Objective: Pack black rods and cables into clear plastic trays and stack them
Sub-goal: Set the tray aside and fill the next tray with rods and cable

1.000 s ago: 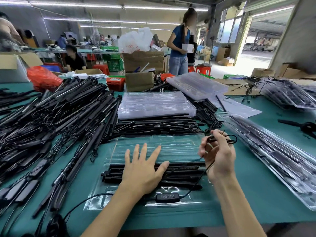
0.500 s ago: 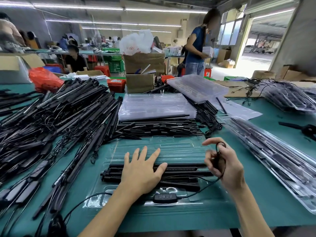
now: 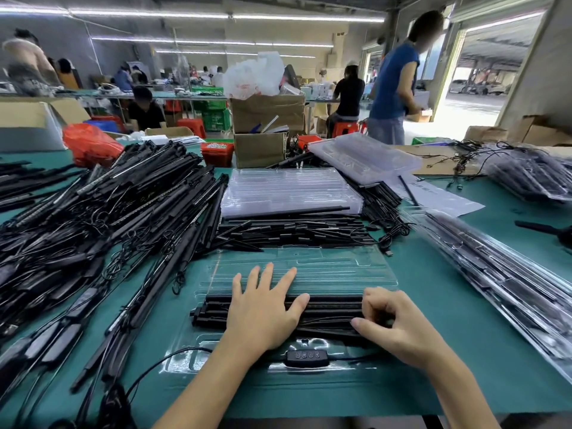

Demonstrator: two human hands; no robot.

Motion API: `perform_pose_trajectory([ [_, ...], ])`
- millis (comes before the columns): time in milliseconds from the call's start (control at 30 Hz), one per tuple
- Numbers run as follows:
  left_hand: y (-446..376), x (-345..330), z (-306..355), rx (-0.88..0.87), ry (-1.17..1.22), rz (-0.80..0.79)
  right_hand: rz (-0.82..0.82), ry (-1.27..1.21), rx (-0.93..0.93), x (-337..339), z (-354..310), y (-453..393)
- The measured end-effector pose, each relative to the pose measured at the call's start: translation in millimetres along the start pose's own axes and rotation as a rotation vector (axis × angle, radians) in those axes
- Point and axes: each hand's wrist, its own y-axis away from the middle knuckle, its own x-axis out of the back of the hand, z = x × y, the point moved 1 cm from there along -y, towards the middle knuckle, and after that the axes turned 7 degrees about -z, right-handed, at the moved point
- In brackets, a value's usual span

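1. Head view, lower centre of the frame: my left hand [image 3: 263, 317] lies flat, fingers straight and spread, pressing down on the black rods [image 3: 328, 308] seated in the clear plastic tray [image 3: 340, 270] before me on the green surface [image 3: 464, 351].

2. My right hand [image 3: 399, 323], lower right of centre, has its fingers curled in over the rods' right end, apparently tucking a bundled cable [image 3: 377, 314] there; whether it actually pinches the cable I cannot tell, as the fingers hide it.

3. An inline controller [image 3: 306, 358] with small buttons sits in the tray's near compartment, its thin lead running off toward the lower left.

4. Handling, as I judge it: the rods look stiff and light, best taken mid-length or at both ends so they drop straight into their channels. The cable is limp and springy and will want to uncoil unless held down. The tray is thin and flexible, so it should be lifted by two opposite rims, not one corner.

5. Loose rods [image 3: 108, 218] with tangled cables heap across the left of the frame; empty trays [image 3: 288, 190] are stacked at centre, filled trays [image 3: 495, 274] along the right edge.
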Motion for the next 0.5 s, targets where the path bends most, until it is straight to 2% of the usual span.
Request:
perform_pose_trajectory([
  [100,1,0,0,0.001,-0.002,0.008,-0.033,0.020,-0.015,0,-1,3],
  [400,0,-1,1,0.000,-0.007,0.002,0.104,0.284,0.015,-5,-1,9],
  [500,0,-1,1,-0.002,-0.003,-0.001,0.100,0.384,0.016,-7,-3,12],
])
